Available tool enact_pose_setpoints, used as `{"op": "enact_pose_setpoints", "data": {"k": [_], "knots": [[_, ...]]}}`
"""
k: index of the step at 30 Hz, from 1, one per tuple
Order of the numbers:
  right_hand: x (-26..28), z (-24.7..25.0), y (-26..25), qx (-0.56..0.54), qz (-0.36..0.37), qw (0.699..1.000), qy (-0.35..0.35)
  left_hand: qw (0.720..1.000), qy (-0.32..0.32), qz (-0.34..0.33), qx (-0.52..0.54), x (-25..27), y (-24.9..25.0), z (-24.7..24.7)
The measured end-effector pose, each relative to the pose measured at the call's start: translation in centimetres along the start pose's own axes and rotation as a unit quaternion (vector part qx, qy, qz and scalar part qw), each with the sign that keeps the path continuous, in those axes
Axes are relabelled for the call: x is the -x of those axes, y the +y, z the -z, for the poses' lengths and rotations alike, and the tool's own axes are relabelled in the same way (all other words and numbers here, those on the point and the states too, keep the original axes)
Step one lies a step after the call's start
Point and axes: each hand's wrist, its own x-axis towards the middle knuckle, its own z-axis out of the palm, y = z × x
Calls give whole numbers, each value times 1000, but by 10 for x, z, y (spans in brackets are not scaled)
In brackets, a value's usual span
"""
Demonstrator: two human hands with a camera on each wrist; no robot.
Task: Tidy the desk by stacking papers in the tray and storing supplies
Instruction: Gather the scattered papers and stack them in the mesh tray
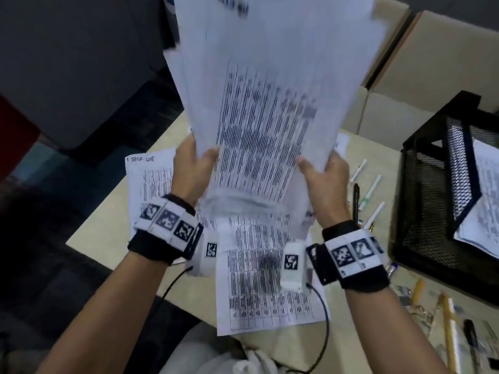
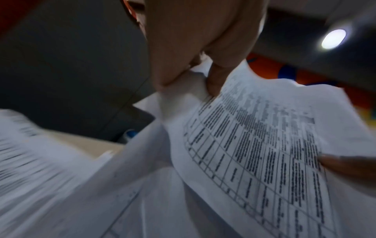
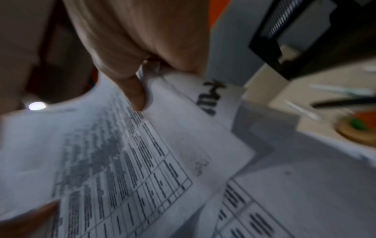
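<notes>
A thick bundle of printed sheets (image 1: 267,103) stands upright above the desk, blurred by motion. My left hand (image 1: 193,164) grips its lower left edge, thumb in front. My right hand (image 1: 322,172) grips the lower right edge the same way. The left wrist view shows my thumb (image 2: 215,80) pressed on the table-printed paper (image 2: 264,153). The right wrist view shows the thumb (image 3: 135,95) on the same bundle (image 3: 114,161). More printed sheets (image 1: 267,287) lie flat on the desk below. A black mesh tray (image 1: 437,201) at the right holds papers (image 1: 486,211).
Several pens and markers (image 1: 370,190) lie between the papers and the tray. Pencils, a black pen and small clutter (image 1: 448,314) sit at the near right. Cardboard boxes (image 1: 421,63) stand behind the beige desk (image 1: 108,220). The desk's left edge drops to dark floor.
</notes>
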Motion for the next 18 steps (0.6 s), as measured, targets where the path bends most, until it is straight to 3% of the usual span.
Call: {"op": "enact_pose_setpoints", "data": {"k": [4,10,13,18], "knots": [[-9,30,-32,-110,71,990,52,986,-39,-77,142,-10,43,2],[11,33,-11,-214,28,976,35,971,-90,-61,213,4,32,2],[16,28,0,-203,24,978,30,973,-88,-63,205,7,26,-4],[17,14,21,-181,-46,982,23,985,-137,23,102,8,-6,-17]]}}
